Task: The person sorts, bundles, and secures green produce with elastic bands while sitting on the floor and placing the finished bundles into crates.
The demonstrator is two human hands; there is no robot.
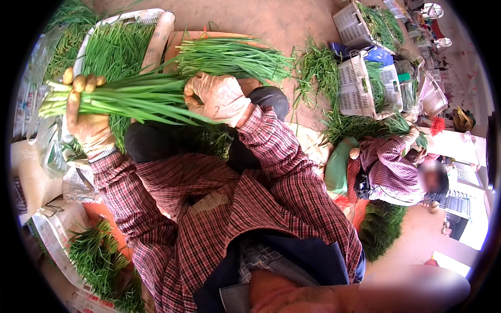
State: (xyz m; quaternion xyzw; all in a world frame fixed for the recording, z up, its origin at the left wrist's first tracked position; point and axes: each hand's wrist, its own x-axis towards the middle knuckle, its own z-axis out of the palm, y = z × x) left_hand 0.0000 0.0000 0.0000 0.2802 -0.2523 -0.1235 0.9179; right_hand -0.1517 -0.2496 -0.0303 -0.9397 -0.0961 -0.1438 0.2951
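Observation:
My left hand (86, 107), in a tan glove, grips a bunch of garlic chives (141, 99) round its pale stems. The green leaves stretch right across my lap, level with my knees. At their leafy end is my right hand (216, 98), gloved too, its fingers curled closed against the leaves. Whether it pinches any leaves is hidden. Just beyond it, another pile of chives (229, 56) lies on an orange-edged surface. Behind my left hand stands a white basket (159, 14) full of chives.
More white crates (350, 26) with greens stand at the far right, near loose chives (317, 65) on the floor. A co-worker (383, 161) in a checked garment sits to the right, hands on a green bunch. Another white crate (52, 229) and chives (99, 255) are at lower left.

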